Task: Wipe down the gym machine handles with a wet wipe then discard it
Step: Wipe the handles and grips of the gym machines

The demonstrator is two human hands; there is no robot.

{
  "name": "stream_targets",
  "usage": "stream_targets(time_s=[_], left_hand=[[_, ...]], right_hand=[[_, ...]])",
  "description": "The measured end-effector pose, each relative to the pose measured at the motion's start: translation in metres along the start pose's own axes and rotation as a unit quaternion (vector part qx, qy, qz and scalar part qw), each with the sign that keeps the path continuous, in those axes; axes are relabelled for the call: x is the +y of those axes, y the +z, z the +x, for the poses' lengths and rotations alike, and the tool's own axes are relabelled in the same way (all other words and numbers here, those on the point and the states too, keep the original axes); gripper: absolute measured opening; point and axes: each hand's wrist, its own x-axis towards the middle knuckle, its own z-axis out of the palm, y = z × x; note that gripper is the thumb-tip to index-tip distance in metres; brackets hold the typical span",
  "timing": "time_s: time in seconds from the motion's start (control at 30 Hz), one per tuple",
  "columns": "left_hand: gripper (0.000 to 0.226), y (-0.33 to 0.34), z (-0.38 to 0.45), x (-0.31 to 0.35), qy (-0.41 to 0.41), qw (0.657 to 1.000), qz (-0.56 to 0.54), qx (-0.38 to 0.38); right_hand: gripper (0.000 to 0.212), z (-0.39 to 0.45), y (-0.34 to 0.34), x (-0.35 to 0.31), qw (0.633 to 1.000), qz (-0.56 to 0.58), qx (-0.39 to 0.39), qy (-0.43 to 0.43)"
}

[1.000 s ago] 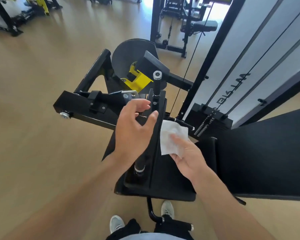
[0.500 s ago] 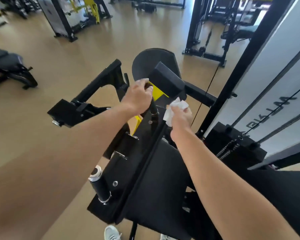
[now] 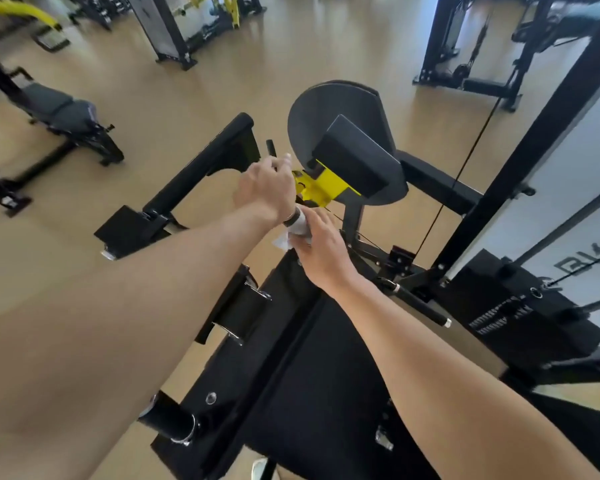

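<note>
A black upright handle (image 3: 271,148) of the gym machine sticks out above my left hand (image 3: 265,188), whose fingers curl round its shaft. Just below, my right hand (image 3: 321,252) grips the white wet wipe (image 3: 290,235) and wraps it round the handle's lower end by the chrome ring (image 3: 294,218). The two hands nearly touch. Most of the shaft is hidden by them. A second black handle with a chrome collar (image 3: 168,420) juts out at the lower left, and a third thin one (image 3: 420,306) lies to the right.
A yellow bracket (image 3: 321,188) and a dark cam plate with a black pad (image 3: 347,147) sit right behind the hands. The black frame arm (image 3: 201,174) runs to the left. A bench (image 3: 59,109) stands far left; the weight stack frame (image 3: 534,168) rises on the right.
My right hand has dropped with the wipe from beside the pad to the handle's base, under my left hand. The left hand keeps its grip; the view has moved forward.
</note>
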Motion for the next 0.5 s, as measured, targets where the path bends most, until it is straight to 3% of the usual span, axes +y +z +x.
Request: stream_targets(time_s=[0.13,0.27,0.33,0.5], left_hand=[[0.045,0.005,0.000,-0.001,-0.015,0.999,-0.033,0.022],[0.044,0.005,0.001,-0.002,-0.013,0.998,-0.048,0.034],[0.043,0.006,0.001,-0.003,-0.014,0.998,-0.054,0.033],[0.039,0.006,0.000,-0.005,-0.022,0.997,-0.066,0.042]], right_hand=[[0.026,0.001,0.007,0.006,0.998,-0.065,0.010,-0.024],[0.044,0.007,0.006,-0.008,0.996,-0.058,0.017,-0.071],[0.043,0.010,0.008,-0.013,0.994,-0.054,0.031,-0.089],[0.036,0.000,0.015,0.024,0.996,-0.088,0.012,0.011]])
